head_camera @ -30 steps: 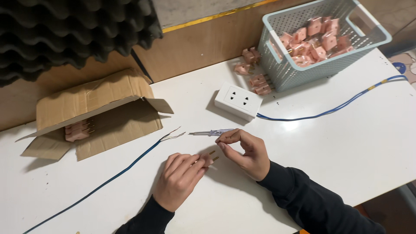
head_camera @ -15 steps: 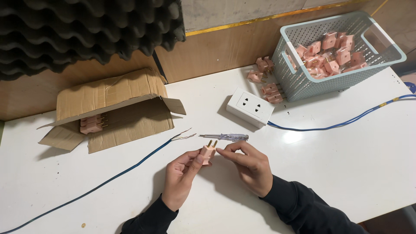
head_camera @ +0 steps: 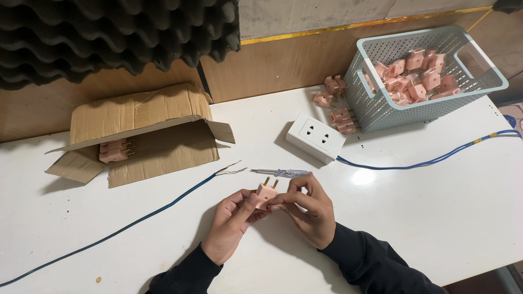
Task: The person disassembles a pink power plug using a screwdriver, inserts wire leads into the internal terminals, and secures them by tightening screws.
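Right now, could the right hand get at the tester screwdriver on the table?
Probably yes. The tester screwdriver lies just beyond the right hand with bare table between, but both hands are holding the pink plug, so the right must release first.

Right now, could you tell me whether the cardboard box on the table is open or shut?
Open. The cardboard box lies on its side with its flaps spread, and pink plugs show inside its mouth.

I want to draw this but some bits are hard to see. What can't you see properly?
Head view only:
- Pink plug: its lower body is covered by fingers of the left hand and right hand.
- Cardboard box: the flap hides most of what is inside.
- Blue cable: cut off at the left edge.
- Screwdriver: tip too small to make out.
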